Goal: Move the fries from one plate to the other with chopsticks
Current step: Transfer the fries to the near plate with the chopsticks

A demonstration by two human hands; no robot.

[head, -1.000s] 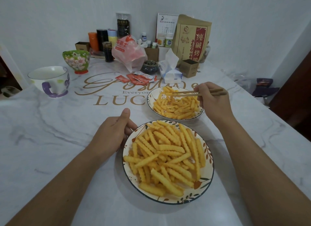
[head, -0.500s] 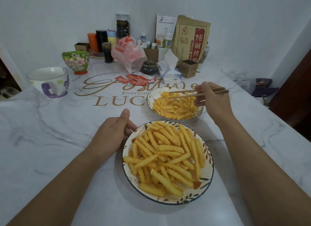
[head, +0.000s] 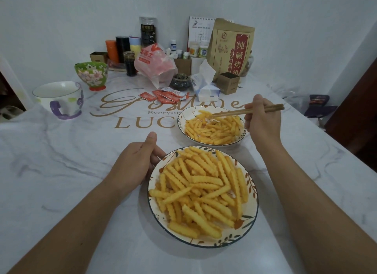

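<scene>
2 plates of fries, right hand (head: 263, 122) gripping chopsticks (head: 247, 111) over far plate (head: 181, 118), left hand (head: 134, 163) holding near plate (head: 152, 184) rim

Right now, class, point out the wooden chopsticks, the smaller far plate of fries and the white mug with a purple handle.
wooden chopsticks (head: 240, 111): head view, mid-shaft.
smaller far plate (head: 182, 115): head view, left rim.
white mug (head: 61, 97): head view, front wall.
</scene>
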